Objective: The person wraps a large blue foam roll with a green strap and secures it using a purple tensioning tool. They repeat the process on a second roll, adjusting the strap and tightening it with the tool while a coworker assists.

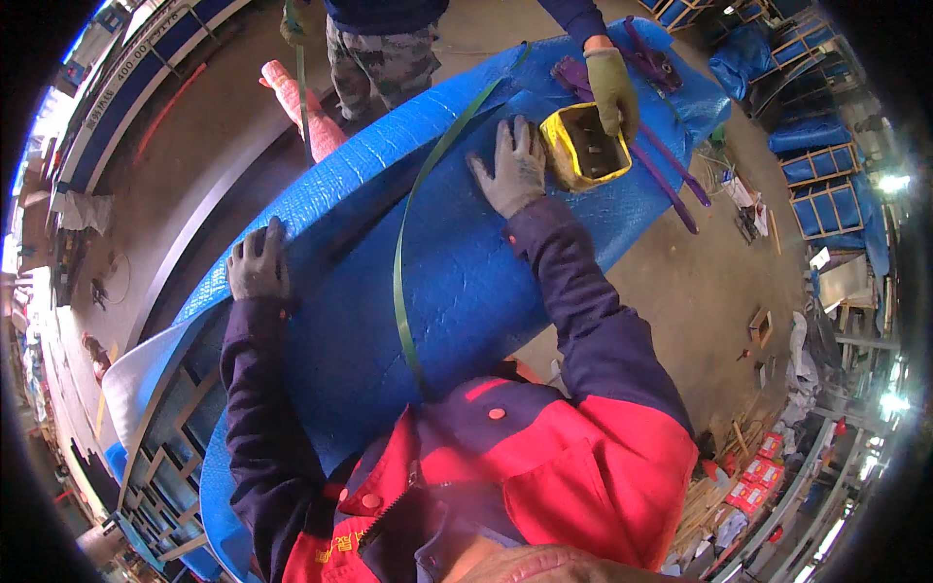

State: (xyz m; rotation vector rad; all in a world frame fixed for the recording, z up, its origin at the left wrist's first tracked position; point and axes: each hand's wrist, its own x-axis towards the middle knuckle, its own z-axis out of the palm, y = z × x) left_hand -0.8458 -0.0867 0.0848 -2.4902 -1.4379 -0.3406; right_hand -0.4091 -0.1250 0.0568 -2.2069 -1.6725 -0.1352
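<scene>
My left hand (259,264), in a grey work glove, rests open on the near-left edge of a large bundle wrapped in blue plastic sheeting (476,282). Farther right, my right hand (512,172), gloved too, lies flat on the sheeting with its fingers spread. A green strap (399,282) runs over the bundle between my hands. Just right of my right hand is a yellow-rimmed open box (585,146) with dark contents. A co-worker's gloved hand (613,92) grips its far side. Purple straps (671,170) lie on the sheeting beyond the box.
The co-worker's legs in camouflage trousers (384,68) stand across the bundle. A pink wrapped roll (292,102) is near them. Dark lattice framing (175,457) shows under the wrap at left. Wooden frames with blue sheeting (826,204) stand at right; red boxes (753,486) lie lower right.
</scene>
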